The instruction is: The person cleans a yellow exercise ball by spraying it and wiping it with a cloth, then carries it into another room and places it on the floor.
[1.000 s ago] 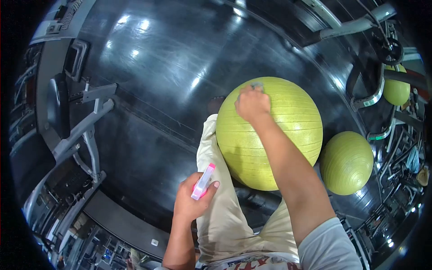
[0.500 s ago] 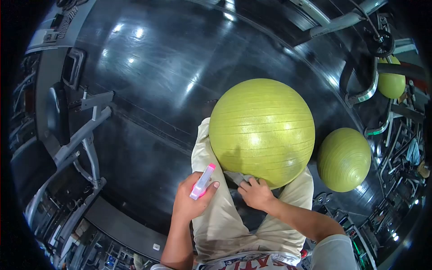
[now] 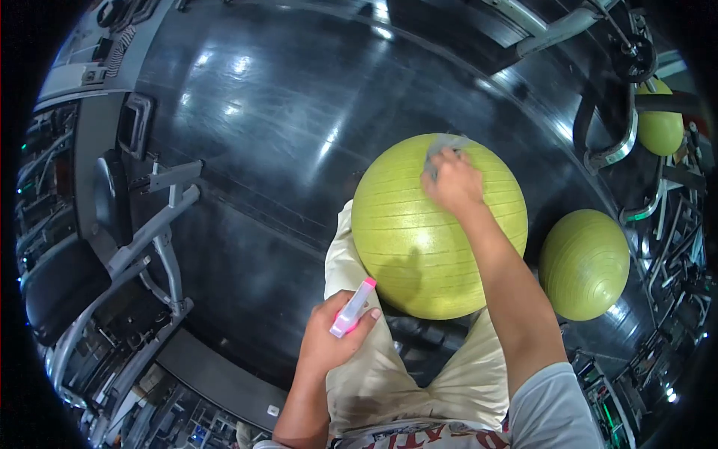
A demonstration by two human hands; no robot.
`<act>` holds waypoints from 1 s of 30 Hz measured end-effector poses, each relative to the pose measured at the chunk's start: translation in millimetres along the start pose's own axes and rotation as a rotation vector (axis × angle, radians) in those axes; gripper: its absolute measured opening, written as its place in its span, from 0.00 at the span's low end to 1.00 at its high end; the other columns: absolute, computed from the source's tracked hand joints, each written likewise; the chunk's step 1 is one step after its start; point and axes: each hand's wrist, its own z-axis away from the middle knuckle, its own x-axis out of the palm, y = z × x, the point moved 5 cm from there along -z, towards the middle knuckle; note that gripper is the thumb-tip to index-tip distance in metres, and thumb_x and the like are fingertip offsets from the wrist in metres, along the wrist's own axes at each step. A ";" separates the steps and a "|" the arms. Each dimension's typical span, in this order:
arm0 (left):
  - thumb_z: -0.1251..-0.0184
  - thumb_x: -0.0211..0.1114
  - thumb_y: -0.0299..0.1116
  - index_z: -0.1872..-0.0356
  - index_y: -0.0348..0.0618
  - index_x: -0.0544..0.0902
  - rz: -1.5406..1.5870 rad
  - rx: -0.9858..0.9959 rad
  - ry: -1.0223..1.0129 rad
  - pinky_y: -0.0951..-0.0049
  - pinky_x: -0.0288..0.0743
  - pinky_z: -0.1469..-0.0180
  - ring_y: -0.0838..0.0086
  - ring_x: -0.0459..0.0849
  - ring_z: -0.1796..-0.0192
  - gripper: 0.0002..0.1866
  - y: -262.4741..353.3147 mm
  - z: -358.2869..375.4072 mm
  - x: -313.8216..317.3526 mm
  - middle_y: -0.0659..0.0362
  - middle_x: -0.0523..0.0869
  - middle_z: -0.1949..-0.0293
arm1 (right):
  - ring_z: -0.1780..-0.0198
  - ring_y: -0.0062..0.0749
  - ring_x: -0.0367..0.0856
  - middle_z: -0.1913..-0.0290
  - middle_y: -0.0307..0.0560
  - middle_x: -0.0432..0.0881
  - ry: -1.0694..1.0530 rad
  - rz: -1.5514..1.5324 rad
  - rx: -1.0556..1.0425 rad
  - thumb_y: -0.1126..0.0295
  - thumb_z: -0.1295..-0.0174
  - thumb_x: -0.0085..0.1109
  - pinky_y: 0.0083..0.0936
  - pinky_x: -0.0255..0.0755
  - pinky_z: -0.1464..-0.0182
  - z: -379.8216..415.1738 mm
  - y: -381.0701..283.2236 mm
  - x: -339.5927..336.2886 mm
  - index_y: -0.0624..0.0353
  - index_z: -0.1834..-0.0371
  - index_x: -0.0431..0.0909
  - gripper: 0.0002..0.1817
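Note:
Between my knees rests a large yellow-green exercise ball [image 3: 419, 247] with ridges round it. My right hand [image 3: 456, 183] is on the upper far part of the ball, fingers closed on a grey cloth [image 3: 443, 147] that lies against its surface. Over my left thigh, my left hand [image 3: 333, 333] grips a spray bottle [image 3: 353, 308] with a white and pink head. The bottle's body is mostly hidden by the hand. The pink nozzle points toward the ball, close to its near left side.
A second yellow-green ball [image 3: 585, 266] sits on the floor at right, and another ball [image 3: 660, 133] is among the equipment farther back. A padded exercise machine [image 3: 164, 224] stands at left. Grey metal frames [image 3: 557, 37] line the far right. Dark shiny floor [image 3: 254, 150] stretches ahead.
My right hand has moved with the cloth from the ball's near lower edge up to its far upper part. My left hand still holds the spray bottle over the thigh.

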 end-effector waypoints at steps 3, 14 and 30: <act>0.37 0.78 0.35 0.65 0.35 0.84 0.038 -0.045 -0.015 0.67 0.77 0.66 0.65 0.84 0.74 0.13 -2.9 0.7 5.9 0.52 0.85 0.76 | 0.38 0.48 0.75 0.41 0.39 0.78 -0.085 0.121 -0.238 0.52 0.38 0.65 0.43 0.86 0.53 96.6 -33.7 3.5 0.49 0.45 0.83 0.21; 0.37 0.77 0.31 0.62 0.35 0.83 0.024 0.137 -0.004 0.74 0.75 0.65 0.79 0.79 0.71 0.12 28.2 20.5 6.7 0.60 0.84 0.73 | 0.44 0.41 0.78 0.51 0.37 0.78 -0.255 -0.270 -0.324 0.57 0.44 0.70 0.38 0.83 0.59 293.5 4.9 30.9 0.49 0.53 0.85 0.17; 0.35 0.77 0.27 0.59 0.39 0.84 0.196 0.088 -0.051 0.80 0.70 0.68 0.87 0.76 0.72 0.09 54.3 -58.1 35.8 0.65 0.82 0.74 | 0.50 0.43 0.84 0.54 0.42 0.83 0.213 -0.343 0.153 0.64 0.45 0.69 0.39 0.82 0.54 128.1 54.4 -42.9 0.53 0.57 0.86 0.13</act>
